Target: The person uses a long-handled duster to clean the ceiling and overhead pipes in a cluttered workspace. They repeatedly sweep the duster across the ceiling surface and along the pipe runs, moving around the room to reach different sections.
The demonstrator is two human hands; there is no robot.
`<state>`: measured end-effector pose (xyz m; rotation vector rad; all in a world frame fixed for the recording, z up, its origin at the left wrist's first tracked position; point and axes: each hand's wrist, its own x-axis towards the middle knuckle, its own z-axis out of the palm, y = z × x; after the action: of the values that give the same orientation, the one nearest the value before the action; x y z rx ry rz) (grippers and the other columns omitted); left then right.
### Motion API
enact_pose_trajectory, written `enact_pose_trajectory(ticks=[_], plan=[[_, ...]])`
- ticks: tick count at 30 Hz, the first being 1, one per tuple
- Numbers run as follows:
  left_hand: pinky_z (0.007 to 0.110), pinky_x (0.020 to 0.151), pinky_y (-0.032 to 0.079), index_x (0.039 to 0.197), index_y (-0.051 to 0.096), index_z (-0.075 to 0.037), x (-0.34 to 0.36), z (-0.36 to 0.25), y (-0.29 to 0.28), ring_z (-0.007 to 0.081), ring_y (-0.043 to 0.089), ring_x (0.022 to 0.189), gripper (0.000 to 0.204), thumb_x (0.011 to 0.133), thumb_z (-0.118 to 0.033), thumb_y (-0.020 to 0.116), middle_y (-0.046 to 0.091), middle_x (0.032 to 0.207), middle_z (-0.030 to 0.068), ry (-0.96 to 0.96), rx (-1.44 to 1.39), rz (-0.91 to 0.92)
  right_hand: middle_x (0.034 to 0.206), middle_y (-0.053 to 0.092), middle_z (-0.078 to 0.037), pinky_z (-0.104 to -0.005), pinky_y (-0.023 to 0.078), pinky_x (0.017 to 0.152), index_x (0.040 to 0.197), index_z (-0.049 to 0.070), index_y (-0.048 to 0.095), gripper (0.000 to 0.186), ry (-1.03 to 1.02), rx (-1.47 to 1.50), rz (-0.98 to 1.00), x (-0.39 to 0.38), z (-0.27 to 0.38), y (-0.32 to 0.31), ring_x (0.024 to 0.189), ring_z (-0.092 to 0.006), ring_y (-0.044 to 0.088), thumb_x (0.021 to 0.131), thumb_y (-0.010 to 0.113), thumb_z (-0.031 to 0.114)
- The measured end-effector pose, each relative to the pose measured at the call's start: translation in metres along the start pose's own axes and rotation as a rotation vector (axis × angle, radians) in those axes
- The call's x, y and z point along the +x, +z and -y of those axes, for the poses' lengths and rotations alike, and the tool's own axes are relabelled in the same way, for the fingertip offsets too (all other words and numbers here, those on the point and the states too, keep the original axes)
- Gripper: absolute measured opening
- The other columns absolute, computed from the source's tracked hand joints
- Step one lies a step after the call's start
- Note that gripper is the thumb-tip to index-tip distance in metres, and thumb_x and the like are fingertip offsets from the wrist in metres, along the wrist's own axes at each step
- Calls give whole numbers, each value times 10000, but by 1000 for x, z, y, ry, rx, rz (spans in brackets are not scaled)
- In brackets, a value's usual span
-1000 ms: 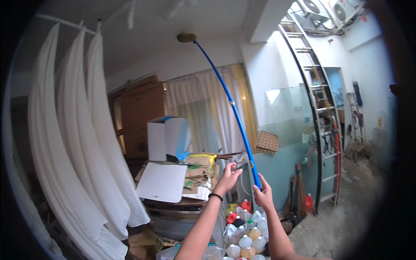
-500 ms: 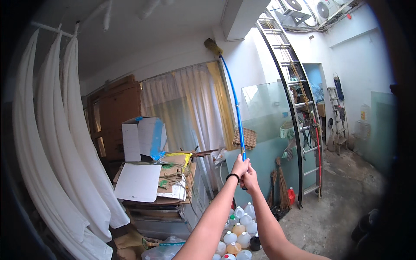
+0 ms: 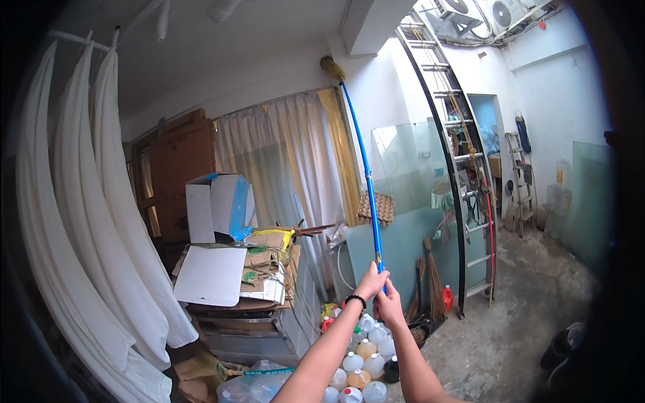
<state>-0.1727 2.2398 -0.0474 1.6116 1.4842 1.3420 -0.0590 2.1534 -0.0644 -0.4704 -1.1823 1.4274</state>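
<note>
**Long, slender blue pole (image 3: 371, 195), held head-up with a double grip**

From where I stand, the pole rises left of the tall, black-railed ladder with silver metal rungs (image 3: 468, 158). The left hand (image 3: 370, 281), with a black beaded bracelet (image 3: 355, 301) at its wrist, has its fingers wrapped round the pole's lower part. The right hand (image 3: 390, 307) sits just below, fingers curled round the butt end, though their tips are hidden from me. Two grips set that low probably give the most reach and check the sway of so long a stick.

Left of the ladder's foot crowd rounded plastic jugs, whitish and amber (image 3: 373, 365), perhaps bunched to save floor space. The tan straw broom (image 3: 435, 285) stands upright just left of that foot, likely for the same reason.

The pole is bright blue, looks thinner upward, and has a pale collar partway along. Its bushy, yellow-brown head (image 3: 332, 68) is left of the ladder's upper rungs, near the plain white wall (image 3: 379, 94); whether they touch, I can't tell.
</note>
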Motion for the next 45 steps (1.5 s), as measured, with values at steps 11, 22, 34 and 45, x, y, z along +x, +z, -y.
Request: enact_pose_trajectory(ticks=[11,22,34,45], plan=[[326,476,531,1116,433,-47,-4,-80,5,209,687,602,325,983,-297,592,648,967,103,-80,-338,-86,591,416,45,-264,350,356,1586,169,258,633,117,-94,-18,-92,13,-3,397,-76,396,1015,521,101],[303,485,496,1137,471,-83,30,-70,23,163,605,552,297,1035,-361,496,606,951,62,-61,-208,-180,615,450,31,-260,377,368,1583,179,267,643,165,-228,-56,-147,4,-26,419,-83,438,1004,524,66],[335,414,475,1014,368,-112,6,-15,57,136,516,489,228,1045,-311,475,499,705,31,-139,-351,-21,629,477,26,-271,353,355,1590,131,230,693,193,-148,-97,-207,-23,-55,394,-87,429,979,532,4],[313,408,480,1010,389,-102,-45,-21,72,134,539,477,216,1046,-291,487,508,699,27,-70,-480,115,1466,487,-180,-338,341,1122,1508,-51,363,586,85,-200,-199,-253,-31,-65,1344,-226,459,958,558,10]])
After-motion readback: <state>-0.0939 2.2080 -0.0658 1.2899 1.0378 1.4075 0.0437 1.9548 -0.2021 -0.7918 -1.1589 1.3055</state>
